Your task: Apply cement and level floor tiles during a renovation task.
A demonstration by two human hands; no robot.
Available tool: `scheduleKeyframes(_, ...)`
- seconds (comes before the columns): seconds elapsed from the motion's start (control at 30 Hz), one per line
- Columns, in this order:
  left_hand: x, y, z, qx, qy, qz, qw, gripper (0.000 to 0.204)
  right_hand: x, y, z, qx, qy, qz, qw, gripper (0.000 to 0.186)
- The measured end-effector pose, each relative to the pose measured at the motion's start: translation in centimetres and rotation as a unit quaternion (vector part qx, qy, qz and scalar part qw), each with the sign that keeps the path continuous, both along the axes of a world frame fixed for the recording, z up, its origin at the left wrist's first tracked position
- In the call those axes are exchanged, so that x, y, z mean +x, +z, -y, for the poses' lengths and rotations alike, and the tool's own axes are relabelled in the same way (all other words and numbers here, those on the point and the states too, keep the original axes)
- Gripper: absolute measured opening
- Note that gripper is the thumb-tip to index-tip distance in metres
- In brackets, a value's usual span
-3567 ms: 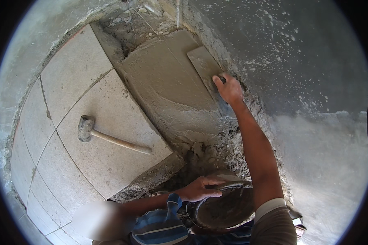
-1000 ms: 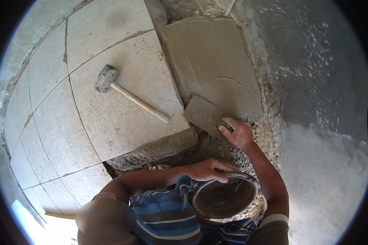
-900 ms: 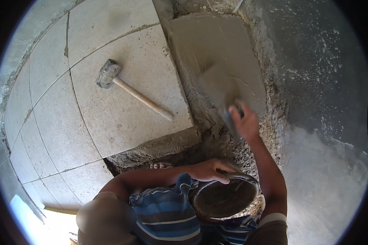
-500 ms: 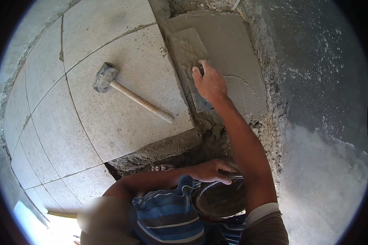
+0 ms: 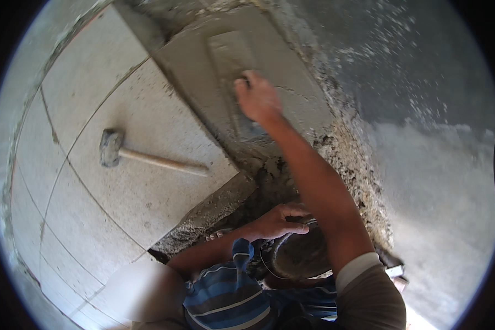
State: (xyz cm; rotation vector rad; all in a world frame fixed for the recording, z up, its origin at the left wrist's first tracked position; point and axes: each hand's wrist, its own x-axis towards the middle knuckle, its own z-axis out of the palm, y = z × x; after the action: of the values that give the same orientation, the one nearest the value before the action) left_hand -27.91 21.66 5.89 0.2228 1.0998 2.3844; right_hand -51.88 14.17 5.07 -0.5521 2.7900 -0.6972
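My right hand (image 5: 258, 98) is closed on the handle of a long, flat rectangular trowel (image 5: 232, 49), whose blade lies on a bed of wet grey mortar (image 5: 190, 63). The blade is slightly smeared by motion, and my fingers mostly hide the handle. Lower down, my left hand (image 5: 280, 223) hangs with thumb and fingers apart beside the rim of a dark round bucket (image 5: 302, 256). Nothing shows in that hand; my right forearm covers its fingertips. A mallet (image 5: 111, 148) with a dark head and wooden handle lies on the pale floor tiles (image 5: 148, 129) to the left.
The laid tiles end in a raised edge along the mortar, with a rough mortar lip (image 5: 203, 212) at the near corner. Crumbled rubble (image 5: 349, 170) borders the mortar on the right, beside a smooth grey concrete surface (image 5: 418, 99). A bare foot (image 5: 219, 235) partly shows beneath my left arm.
My right hand and the trowel have moved rightward across the mortar, away from the tile edge. The whole view has turned. My left hand stays by the bucket, and the mallet still lies on the tile.
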Motion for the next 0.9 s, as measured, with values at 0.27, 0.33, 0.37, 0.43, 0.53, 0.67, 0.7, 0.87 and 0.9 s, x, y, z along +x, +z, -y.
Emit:
scheduleKeyframes(0.27,0.2,0.0,0.5,0.012,-0.035,0.054,0.998,0.046,-2.4,2.5,-11.1,0.208,-0.047,0.059,0.975,0.057)
scheduleKeyframes(0.33,0.0,0.0,0.6,0.007,-0.042,0.058,0.997,0.046,-3.6,4.1,-13.9,0.232,-0.091,0.028,0.968,0.061)
scheduleKeyframes(0.37,0.1,-0.3,0.6,-0.008,-0.036,0.034,0.999,0.046,-4.2,3.9,-13.9,0.233,-0.085,0.03,0.968,0.061)
scheduleKeyframes(0.43,0.3,-0.4,0.6,-0.023,-0.033,0.015,0.999,0.047,-5.6,3.9,-13.1,0.117,0.022,-0.018,0.993,0.064)
scheduleKeyframes(0.53,0.2,-0.2,0.8,-0.01,-0.041,0.036,0.998,0.048,-7.9,2.6,-7.7,0.09,0.057,-0.02,0.994,0.063)
scheduleKeyframes(0.67,-0.8,0.0,0.5,-0.002,-0.057,0.033,0.998,0.052,-11.4,1.8,-4.0,0.095,0.091,0.034,0.991,0.062)
scheduleKeyframes(0.7,-0.7,-0.1,0.7,0.008,-0.071,0.045,0.996,0.054,-10.9,1.8,-3.7,0.093,0.092,0.041,0.991,0.062)
scheduleKeyframes(0.87,-0.1,-0.2,1.1,0.004,-0.061,0.06,0.996,0.055,-6.7,3.4,-7.2,0.145,0.241,0.169,0.945,0.058)
scheduleKeyframes(0.9,-0.4,0.0,1.0,-0.001,-0.063,0.059,0.996,0.055,-5.7,4.2,-9.0,0.155,0.235,0.183,0.942,0.057)
